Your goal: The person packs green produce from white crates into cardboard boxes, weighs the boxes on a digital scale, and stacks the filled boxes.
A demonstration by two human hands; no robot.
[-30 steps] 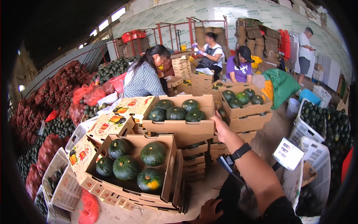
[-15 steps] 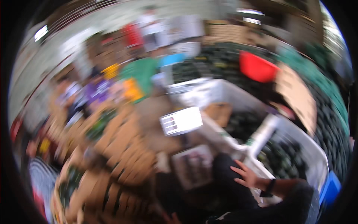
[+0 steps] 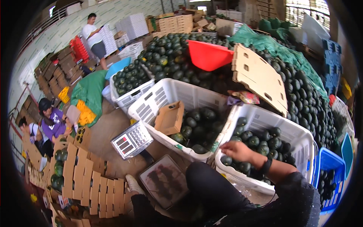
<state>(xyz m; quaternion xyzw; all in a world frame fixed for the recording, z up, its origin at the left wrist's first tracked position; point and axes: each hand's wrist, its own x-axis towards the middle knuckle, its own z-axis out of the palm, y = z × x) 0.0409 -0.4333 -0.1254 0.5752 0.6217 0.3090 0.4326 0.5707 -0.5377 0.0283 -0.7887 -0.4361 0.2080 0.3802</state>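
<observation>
My right hand (image 3: 237,151) hovers over the near left rim of a white plastic crate (image 3: 302,136). Its fingers point left, loosely bent and apart from one another, with nothing visible in them. A dark band circles that wrist. Round dark green melons (image 3: 253,142) lie inside the crate, close beyond the hand. To its left, a second white crate (image 3: 151,113) contains more melons (image 3: 200,128) and an open cardboard box (image 3: 170,118). My left hand is out of sight.
A scale display (image 3: 132,140) stands above a low weighing platform (image 3: 163,181) near my legs. Cardboard boxes (image 3: 94,189) line the left. Behind the crates rises a melon heap (image 3: 302,98) with a red basin (image 3: 210,55). Two people (image 3: 55,123) sit left; another (image 3: 96,38) stands far back.
The view has swung, and the crates now appear farther left. My right hand has shifted from beside my knee to over the crate rim, its spread fingers now more bent.
</observation>
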